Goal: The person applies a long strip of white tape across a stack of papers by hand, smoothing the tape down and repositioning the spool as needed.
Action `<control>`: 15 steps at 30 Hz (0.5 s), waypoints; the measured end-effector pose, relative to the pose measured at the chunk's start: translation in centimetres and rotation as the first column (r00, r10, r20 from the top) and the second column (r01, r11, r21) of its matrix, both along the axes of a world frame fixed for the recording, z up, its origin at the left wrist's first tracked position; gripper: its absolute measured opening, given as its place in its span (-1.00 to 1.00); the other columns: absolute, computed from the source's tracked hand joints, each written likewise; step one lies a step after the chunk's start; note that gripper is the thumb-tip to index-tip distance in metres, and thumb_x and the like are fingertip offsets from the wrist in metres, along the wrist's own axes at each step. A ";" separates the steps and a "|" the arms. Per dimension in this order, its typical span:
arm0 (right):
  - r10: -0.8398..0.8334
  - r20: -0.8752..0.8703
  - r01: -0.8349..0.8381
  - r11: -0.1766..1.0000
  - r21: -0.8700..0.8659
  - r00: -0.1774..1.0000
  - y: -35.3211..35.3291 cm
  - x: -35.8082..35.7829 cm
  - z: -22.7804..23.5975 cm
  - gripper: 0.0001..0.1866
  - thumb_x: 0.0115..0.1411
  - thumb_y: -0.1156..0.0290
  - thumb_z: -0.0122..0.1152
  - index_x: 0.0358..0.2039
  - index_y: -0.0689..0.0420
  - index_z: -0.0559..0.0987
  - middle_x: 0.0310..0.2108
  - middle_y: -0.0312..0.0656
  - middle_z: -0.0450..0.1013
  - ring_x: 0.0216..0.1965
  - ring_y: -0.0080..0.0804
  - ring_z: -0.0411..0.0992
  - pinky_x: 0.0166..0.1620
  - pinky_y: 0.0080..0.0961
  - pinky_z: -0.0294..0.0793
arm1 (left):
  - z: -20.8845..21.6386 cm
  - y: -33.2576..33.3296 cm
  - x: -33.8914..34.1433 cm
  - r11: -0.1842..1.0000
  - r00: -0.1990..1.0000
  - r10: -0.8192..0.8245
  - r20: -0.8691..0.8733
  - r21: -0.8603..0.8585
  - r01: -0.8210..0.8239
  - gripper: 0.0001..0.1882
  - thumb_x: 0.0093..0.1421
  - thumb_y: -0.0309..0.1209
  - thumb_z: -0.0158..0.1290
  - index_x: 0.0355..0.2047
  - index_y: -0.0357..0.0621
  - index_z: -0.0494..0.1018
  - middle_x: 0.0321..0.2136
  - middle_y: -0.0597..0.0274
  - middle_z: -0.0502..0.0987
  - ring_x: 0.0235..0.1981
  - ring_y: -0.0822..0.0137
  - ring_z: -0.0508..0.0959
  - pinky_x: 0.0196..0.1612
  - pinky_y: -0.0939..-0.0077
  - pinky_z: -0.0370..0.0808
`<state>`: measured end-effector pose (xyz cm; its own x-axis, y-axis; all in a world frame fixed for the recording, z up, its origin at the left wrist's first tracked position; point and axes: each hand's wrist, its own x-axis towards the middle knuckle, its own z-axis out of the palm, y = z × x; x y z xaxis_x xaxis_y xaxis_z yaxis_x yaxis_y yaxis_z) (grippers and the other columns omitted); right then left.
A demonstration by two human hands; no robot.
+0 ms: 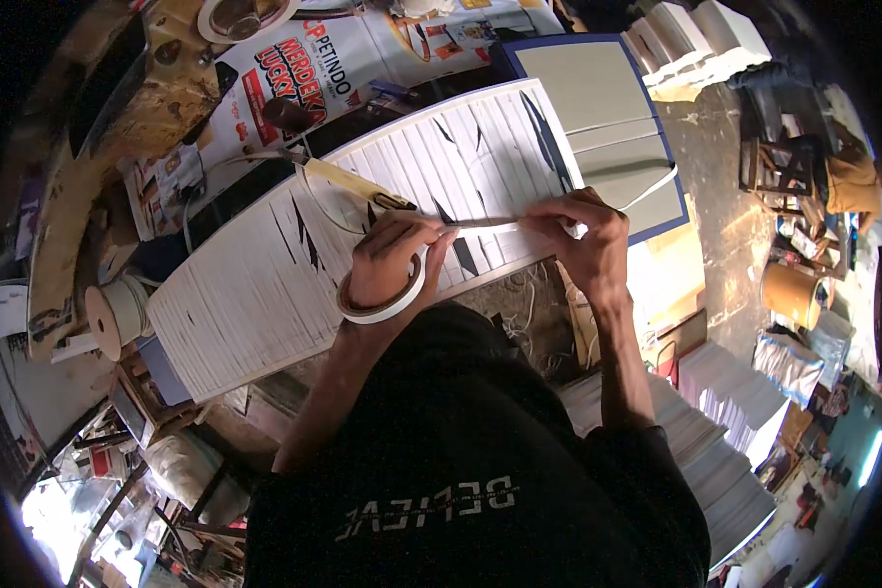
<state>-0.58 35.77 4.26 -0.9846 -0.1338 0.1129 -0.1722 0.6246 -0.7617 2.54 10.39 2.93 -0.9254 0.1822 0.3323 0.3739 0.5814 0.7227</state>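
Observation:
My left hand (394, 257) and my right hand (594, 237) each pinch a thin strip (488, 222), drawn taut between them above a row of narrow white pieces (265, 279) packed side by side. Dark gaps show where some pieces stand apart. A white roll of tape (386, 312) hangs around my left wrist. Beside the left fingers lies a long pale-yellow tool (353, 181) with a dark end; whether that hand also holds it I cannot tell. From my right hand a pale band (652, 191) curves away to the right.
A blue-edged grey board (612, 98) lies beyond the row, crossed by thin cords. At the left stands a spool of cord (116, 316). Printed sheeting (363, 69) covers the far side. Stacked paper (686, 441) is at my right, with more white stacks (696, 44) at the far right.

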 end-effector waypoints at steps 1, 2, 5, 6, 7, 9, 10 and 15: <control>0.002 -0.008 -0.002 1.000 0.008 1.000 0.1 0.0 -0.2 -0.80 0.00 0.59 0.54 -0.31 0.11 0.80 -0.38 -0.22 0.68 -0.35 -0.41 0.59 -0.23 -0.46 0.55 | 0.1 0.1 -0.1 0.999 1.000 0.003 0.019 -0.036 -0.002 -0.85 0.12 -0.56 0.38 -0.37 -0.31 0.60 -0.31 0.02 0.68 -0.23 0.14 0.71 -0.15 0.35 0.67; 0.004 -0.017 -0.003 1.000 0.016 1.000 0.2 0.1 -0.4 -0.80 0.00 0.59 0.55 -0.31 0.11 0.80 -0.38 -0.22 0.68 -0.35 -0.40 0.60 -0.23 -0.46 0.55 | 0.1 0.1 -0.2 0.999 1.000 -0.002 0.020 -0.035 0.003 -0.85 0.12 -0.56 0.38 -0.37 -0.31 0.60 -0.31 0.02 0.68 -0.23 0.14 0.71 -0.15 0.35 0.67; -0.025 0.013 0.025 1.000 -0.017 1.000 -0.1 0.1 -0.3 -0.80 0.00 0.59 0.54 -0.31 0.12 0.80 -0.38 -0.21 0.68 -0.34 -0.39 0.60 -0.22 -0.46 0.55 | -0.1 0.0 -0.4 1.000 1.000 -0.003 -0.002 -0.031 0.003 -0.86 0.13 -0.57 0.37 -0.37 -0.34 0.61 -0.32 0.00 0.68 -0.24 0.14 0.71 -0.15 0.34 0.67; -0.026 0.014 0.026 1.000 -0.018 1.000 -0.1 0.1 -0.3 -0.80 0.00 0.59 0.54 -0.31 0.12 0.80 -0.38 -0.21 0.68 -0.34 -0.39 0.60 -0.22 -0.46 0.55 | -0.3 0.0 -0.5 1.000 1.000 0.000 -0.017 -0.028 0.000 -0.84 0.12 -0.58 0.39 -0.40 -0.31 0.58 -0.33 0.02 0.67 -0.27 0.14 0.71 -0.19 0.34 0.66; -0.012 -0.011 0.012 1.000 -0.006 1.000 -0.1 0.0 -0.3 -0.80 0.00 0.59 0.54 -0.31 0.12 0.80 -0.37 -0.20 0.69 -0.33 -0.39 0.60 -0.22 -0.45 0.56 | -0.4 0.0 -0.5 1.000 0.999 0.003 -0.032 -0.025 -0.004 -0.82 0.10 -0.59 0.40 -0.42 -0.28 0.56 -0.34 0.05 0.67 -0.30 0.15 0.71 -0.22 0.33 0.64; 0.001 -0.035 -0.001 1.000 0.006 0.999 0.0 0.0 -0.3 -0.80 0.00 0.59 0.54 -0.31 0.12 0.80 -0.37 -0.20 0.69 -0.33 -0.38 0.61 -0.21 -0.45 0.56 | -0.5 0.0 -0.5 0.999 0.999 0.000 -0.043 -0.038 -0.001 -0.82 0.10 -0.59 0.40 -0.42 -0.28 0.56 -0.34 0.04 0.67 -0.30 0.15 0.71 -0.22 0.33 0.64; 0.003 -0.032 -0.003 1.000 0.012 0.999 0.0 -0.1 -0.3 -0.80 0.00 0.59 0.54 -0.31 0.12 0.80 -0.37 -0.20 0.69 -0.32 -0.38 0.62 -0.21 -0.44 0.57 | -0.6 0.0 -0.6 0.999 0.998 -0.003 -0.055 -0.050 0.000 -0.82 0.10 -0.59 0.40 -0.43 -0.28 0.56 -0.34 0.04 0.67 -0.30 0.15 0.71 -0.22 0.32 0.64; -0.004 -0.040 0.004 1.000 0.013 0.999 0.0 0.1 -0.3 -0.81 0.01 0.61 0.54 -0.32 0.13 0.80 -0.36 -0.18 0.69 -0.32 -0.35 0.64 -0.19 -0.43 0.60 | -0.9 0.2 -0.6 1.000 0.997 -0.011 -0.071 -0.012 0.010 -0.82 0.10 -0.60 0.40 -0.43 -0.28 0.55 -0.35 0.05 0.67 -0.30 0.14 0.70 -0.22 0.33 0.64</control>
<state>-0.49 35.76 3.96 -0.9798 -0.1314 0.1508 -0.2000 0.6354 -0.7459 1.91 10.57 2.05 -0.8976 0.1961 0.3947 0.4301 0.5856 0.6871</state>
